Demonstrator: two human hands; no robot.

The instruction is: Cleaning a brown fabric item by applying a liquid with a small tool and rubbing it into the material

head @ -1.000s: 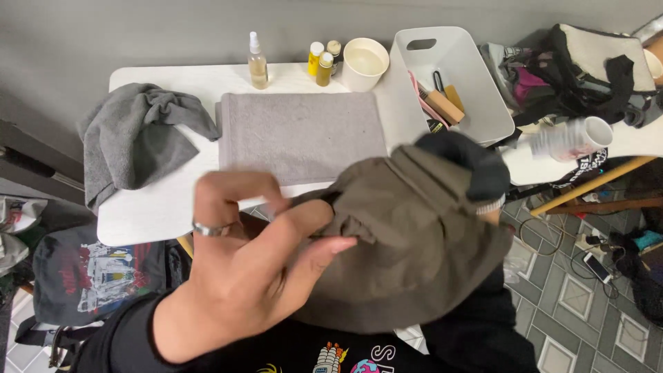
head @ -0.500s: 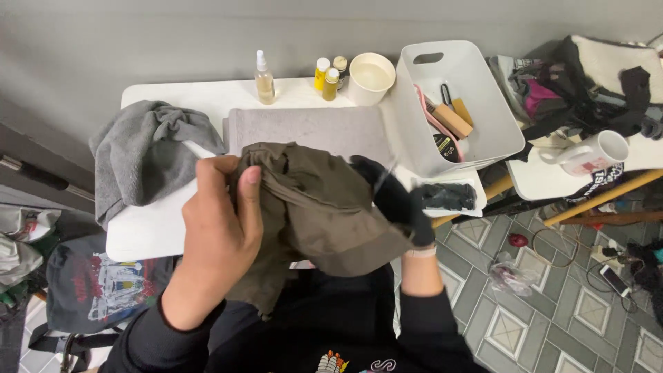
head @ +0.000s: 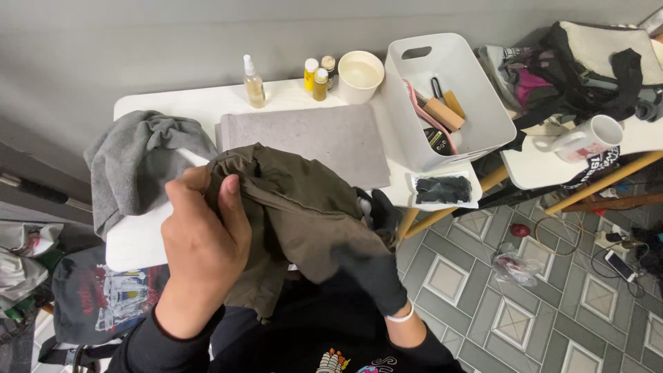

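Two hands are holding an olive-brown garment [head: 297, 207] above the near edge of a white table [head: 200, 103].

The bare left hand [head: 204, 252] is gripping the garment's left side, its fingers [head: 231, 207] curling closed over the bunched cloth. The right hand [head: 373, 266], wearing a black glove, is reaching into the folds on the right; I cannot tell how its fingers are set, since the cloth is covering them. Behind the garment a grey mat [head: 311, 138] is lying flat on the table, with a crumpled grey cloth [head: 131, 166] just left of it. Small bottles [head: 318, 76], a cream cup [head: 359, 72] and a white bin [head: 442, 97] holding brushes are standing along the far side.
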